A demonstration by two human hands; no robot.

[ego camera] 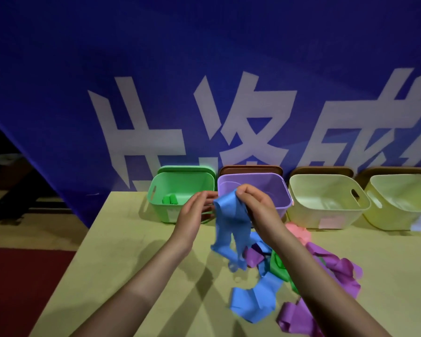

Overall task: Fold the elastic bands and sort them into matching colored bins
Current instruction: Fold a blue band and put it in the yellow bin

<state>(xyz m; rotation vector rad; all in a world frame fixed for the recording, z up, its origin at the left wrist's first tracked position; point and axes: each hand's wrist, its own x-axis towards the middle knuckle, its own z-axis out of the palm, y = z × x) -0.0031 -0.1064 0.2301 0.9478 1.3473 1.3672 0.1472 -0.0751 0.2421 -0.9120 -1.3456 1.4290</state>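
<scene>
Blue banner [58, 69] with big white characters across the whole back, standing right behind the bins. Yellow-green tabletop [122, 263] below; left edge runs diagonally down-left, red floor [22, 288] beyond it. Bare tabletop wide open on the left side and front left, room under the left forearm.

Four bins in a row along the far tabletop edge, against the banner: green bin [178, 190] leftmost, purple bin [272, 188] just beside it, pale yellow bin [326, 203] next, second yellow bin [404, 203] cut off by right frame edge. Lids propped behind each. Small folded green band [170, 199] lying inside green bin.

Loose pile right of centre, near front of purple and pale yellow bins: purple bands [338, 266] spreading right and down to bottom edge, another blue band [255, 302] flat on tabletop, green band [277, 263] partly under right forearm, pink band [299, 233] just before pale yellow bin.

Held blue band [231, 229] raised above tabletop in front of purple bin, hanging down in two strands, lower end near the pile.

Right hand [255, 205] grip pinched tight on top of held blue band, fingers curled over it. Left hand [195, 210] just beside band's top edge, fingers fairly straight, reaching toward it; contact unclear.
</scene>
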